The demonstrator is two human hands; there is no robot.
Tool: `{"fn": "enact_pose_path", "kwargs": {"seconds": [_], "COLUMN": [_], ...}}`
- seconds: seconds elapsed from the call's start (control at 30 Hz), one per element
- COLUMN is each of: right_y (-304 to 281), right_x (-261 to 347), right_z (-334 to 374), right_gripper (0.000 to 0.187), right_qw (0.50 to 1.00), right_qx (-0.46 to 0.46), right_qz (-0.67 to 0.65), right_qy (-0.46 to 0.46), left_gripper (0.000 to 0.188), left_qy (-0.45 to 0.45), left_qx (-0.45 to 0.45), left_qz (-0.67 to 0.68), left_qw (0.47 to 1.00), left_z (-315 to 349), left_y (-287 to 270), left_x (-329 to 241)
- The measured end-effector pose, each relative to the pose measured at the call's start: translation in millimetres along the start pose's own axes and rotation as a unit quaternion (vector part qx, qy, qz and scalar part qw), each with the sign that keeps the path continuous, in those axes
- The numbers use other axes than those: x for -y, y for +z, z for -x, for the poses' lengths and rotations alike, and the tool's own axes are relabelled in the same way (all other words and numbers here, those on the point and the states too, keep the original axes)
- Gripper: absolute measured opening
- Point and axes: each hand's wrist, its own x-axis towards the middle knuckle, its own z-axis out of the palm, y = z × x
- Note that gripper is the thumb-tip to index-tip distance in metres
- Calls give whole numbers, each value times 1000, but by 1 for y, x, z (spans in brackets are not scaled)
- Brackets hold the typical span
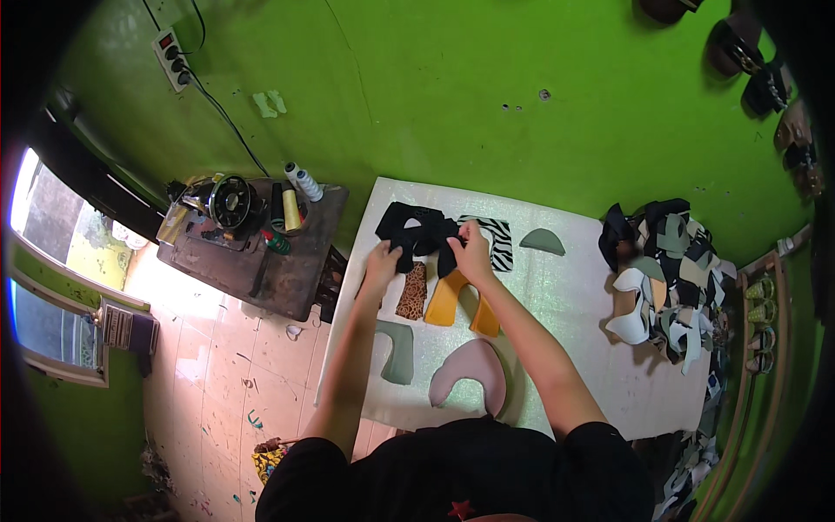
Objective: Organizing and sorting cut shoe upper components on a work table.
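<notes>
Both my hands are over the far left part of the white table [557,348]. A black U-shaped fabric piece [424,237] is stretched between them, its curve away from me. My left hand [383,263] has its fingers closed on one end, and my right hand [471,250] pinches the other. Behind it lies more black fabric [402,214]. Beside my right hand is a zebra-striped piece [501,245]. Nearer to me lie a leopard-print piece [411,294], a mustard-yellow curved piece [445,300], a grey-green piece [398,352] and a padded pink U-shaped piece [470,370].
A grey-green half-moon piece [543,241] lies right of the zebra one. Mixed scraps [678,261] are heaped at the table's right end. Left, a dark wooden table [291,261] bears a sewing machine [230,204] and thread cones [304,184]. A green wall [452,96] stands behind.
</notes>
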Motion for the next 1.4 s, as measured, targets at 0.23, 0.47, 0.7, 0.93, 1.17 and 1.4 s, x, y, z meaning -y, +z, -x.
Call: {"fn": "enact_pose_path", "kwargs": {"seconds": [0.23,0.47,0.7,0.93,1.17,1.4], "right_y": [62,89,94,72,90,81], "right_x": [-25,-43,-37,1,-21,-28], "right_z": [-28,-32,-31,-31,-29,-36], "right_gripper": [21,32,41,51,66,70], "right_qw": [998,996,987,908,908,874], "right_qx": [43,41,88,202,203,322], "right_qz": [20,44,97,356,364,365], "right_qy": [29,70,96,93,-42,4], "left_gripper": [29,19,17,35,53,61], "left_qy": [70,156,217,204,292,267], "left_qx": [-40,-94,-91,-121,96,107], "left_qz": [-135,-253,-340,-549,-621,-649], "left_qw": [988,950,910,802,721,704], "left_z": [-88,-102,-100,-63,-70,-83], "left_y": [-35,-25,-22,9,7,2], "left_x": [25,7,-2,-29,4,20]}}
